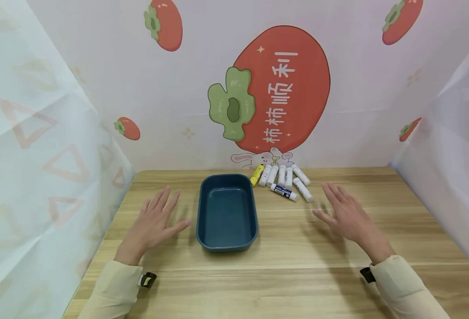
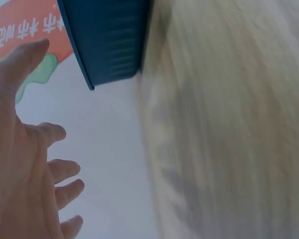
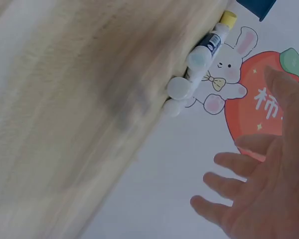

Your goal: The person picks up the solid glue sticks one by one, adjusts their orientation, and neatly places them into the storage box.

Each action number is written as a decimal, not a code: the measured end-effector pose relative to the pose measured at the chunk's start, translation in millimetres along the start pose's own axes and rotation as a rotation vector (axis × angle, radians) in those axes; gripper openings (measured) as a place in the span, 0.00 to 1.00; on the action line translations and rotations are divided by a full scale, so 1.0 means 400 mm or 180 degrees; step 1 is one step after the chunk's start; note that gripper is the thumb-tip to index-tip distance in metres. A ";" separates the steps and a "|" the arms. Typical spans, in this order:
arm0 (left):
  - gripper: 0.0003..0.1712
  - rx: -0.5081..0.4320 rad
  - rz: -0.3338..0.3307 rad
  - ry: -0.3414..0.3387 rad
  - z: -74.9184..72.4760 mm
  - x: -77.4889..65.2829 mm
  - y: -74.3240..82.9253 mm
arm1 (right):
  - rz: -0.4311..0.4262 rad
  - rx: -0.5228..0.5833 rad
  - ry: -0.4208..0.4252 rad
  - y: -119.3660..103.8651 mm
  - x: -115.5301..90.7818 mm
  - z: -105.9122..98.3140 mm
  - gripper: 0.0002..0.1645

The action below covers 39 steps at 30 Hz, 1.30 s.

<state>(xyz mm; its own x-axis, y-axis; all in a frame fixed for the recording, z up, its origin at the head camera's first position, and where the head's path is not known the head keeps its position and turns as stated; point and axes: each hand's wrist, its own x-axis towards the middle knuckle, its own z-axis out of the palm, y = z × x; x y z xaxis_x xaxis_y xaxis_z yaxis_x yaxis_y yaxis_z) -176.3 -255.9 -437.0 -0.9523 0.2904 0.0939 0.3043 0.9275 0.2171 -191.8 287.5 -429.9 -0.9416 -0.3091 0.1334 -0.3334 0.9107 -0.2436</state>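
Observation:
In the head view, my left hand (image 1: 151, 226) hovers with spread fingers over the table, left of a dark blue rectangular box (image 1: 227, 217). The box's ribbed outer wall (image 2: 112, 47) shows above the thumb in the left wrist view. My right hand (image 1: 348, 217), fingers extended, is above the table near a group of capped tubes resembling glue sticks. One tube is yellow (image 1: 257, 175), one has a dark blue label (image 1: 284, 193), and several are white (image 1: 302, 190). Round white tube ends (image 3: 179, 88) face the right wrist camera. Both hands hold nothing.
The wooden table (image 1: 234, 288) meets a white wall printed with red persimmons (image 1: 290, 102) at its back edge. White patterned sheets (image 1: 47, 155) flank the table on both sides. The tubes lie behind and right of the box, close to the wall.

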 end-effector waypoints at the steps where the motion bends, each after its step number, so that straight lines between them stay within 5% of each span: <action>1: 0.56 0.0010 0.0039 -0.0002 -0.001 0.003 0.004 | -0.0030 0.0038 0.0015 -0.003 0.004 -0.003 0.53; 20: 0.65 0.0198 0.0757 -0.0044 0.009 0.005 0.130 | -0.0259 0.0307 -0.0116 -0.061 0.087 0.025 0.44; 39: 0.69 0.0311 0.0722 -0.0195 0.045 -0.012 0.158 | -0.0329 0.0310 -0.0229 -0.081 0.175 0.084 0.33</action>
<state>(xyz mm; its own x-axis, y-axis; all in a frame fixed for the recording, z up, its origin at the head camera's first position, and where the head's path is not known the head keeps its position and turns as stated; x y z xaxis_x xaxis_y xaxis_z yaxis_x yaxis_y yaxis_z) -152.9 -194.4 -441.1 -0.8604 0.5048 0.0697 0.5095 0.8544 0.1020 -248.5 227.0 -445.0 -0.9018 -0.4217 0.0942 -0.4283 0.8433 -0.3247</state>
